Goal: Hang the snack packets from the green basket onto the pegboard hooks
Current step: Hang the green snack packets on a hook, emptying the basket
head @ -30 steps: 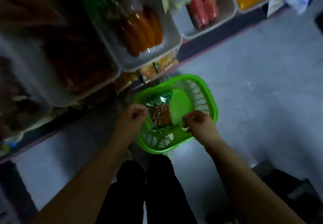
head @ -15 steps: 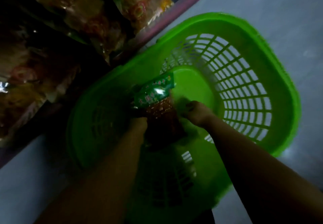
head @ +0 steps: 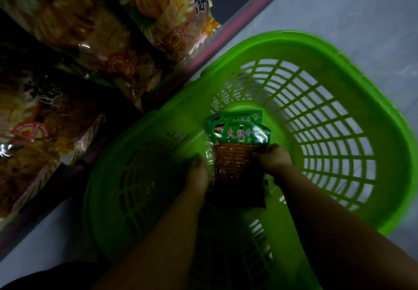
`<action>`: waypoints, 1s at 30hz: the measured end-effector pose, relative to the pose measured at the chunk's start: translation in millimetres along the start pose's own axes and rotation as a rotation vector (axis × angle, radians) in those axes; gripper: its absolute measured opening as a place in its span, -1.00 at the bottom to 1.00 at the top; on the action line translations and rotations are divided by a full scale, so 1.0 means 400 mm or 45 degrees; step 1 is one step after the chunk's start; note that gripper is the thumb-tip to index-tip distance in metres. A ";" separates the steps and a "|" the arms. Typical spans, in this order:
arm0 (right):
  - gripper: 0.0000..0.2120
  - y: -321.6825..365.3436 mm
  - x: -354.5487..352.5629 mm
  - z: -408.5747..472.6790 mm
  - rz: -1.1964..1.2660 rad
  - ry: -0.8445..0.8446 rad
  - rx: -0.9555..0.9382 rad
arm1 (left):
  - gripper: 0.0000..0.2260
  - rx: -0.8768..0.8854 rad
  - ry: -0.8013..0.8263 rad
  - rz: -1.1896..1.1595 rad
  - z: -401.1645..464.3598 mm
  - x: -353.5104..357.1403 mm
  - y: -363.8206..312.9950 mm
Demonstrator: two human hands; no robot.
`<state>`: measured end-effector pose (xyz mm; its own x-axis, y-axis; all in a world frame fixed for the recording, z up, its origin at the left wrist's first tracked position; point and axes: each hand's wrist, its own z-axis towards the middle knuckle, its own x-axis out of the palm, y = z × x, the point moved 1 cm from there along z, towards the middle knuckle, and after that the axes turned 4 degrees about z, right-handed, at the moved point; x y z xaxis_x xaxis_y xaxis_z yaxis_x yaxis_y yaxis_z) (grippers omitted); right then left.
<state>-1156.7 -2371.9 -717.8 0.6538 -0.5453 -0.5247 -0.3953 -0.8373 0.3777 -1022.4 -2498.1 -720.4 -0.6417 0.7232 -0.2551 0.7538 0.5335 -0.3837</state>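
Note:
A green slotted basket (head: 352,68) sits on the grey floor beside a low shelf. Inside it lie snack packets (head: 237,145) with green headers and brown contents, stacked one over another. My left hand (head: 198,172) grips the stack's left edge. On the stack's right edge, my right hand (head: 274,158) holds it with fingers curled round. Both forearms reach down into the basket. The pegboard and its hooks are out of view.
Large yellow and brown noodle bags (head: 126,47) fill the low shelf at the left, behind a pink shelf edge (head: 226,41). Grey floor (head: 362,2) lies beyond the basket at the upper right.
The view has come closer to the basket. Both hands went from its rim down onto the packets and now hold the stack from either side.

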 end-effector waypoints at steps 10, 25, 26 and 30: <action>-0.72 0.010 0.000 -0.020 0.600 0.334 0.182 | -0.70 0.289 0.044 0.124 -0.003 -0.004 -0.060; -0.80 0.011 -0.048 0.024 0.396 0.049 0.192 | -0.64 0.150 0.082 0.215 0.009 0.000 -0.065; -0.81 0.018 -0.057 0.007 0.547 0.120 0.178 | -0.62 0.132 0.117 0.170 0.003 -0.004 -0.056; -0.59 0.068 -0.112 -0.072 0.716 0.125 0.029 | -0.70 0.024 0.152 -0.168 -0.088 -0.014 -0.048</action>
<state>-1178.2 -2369.1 -662.1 0.3955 -0.9019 -0.1737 -0.7128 -0.4207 0.5612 -1028.3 -2497.0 -680.4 -0.7129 0.6948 -0.0950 0.6605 0.6196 -0.4241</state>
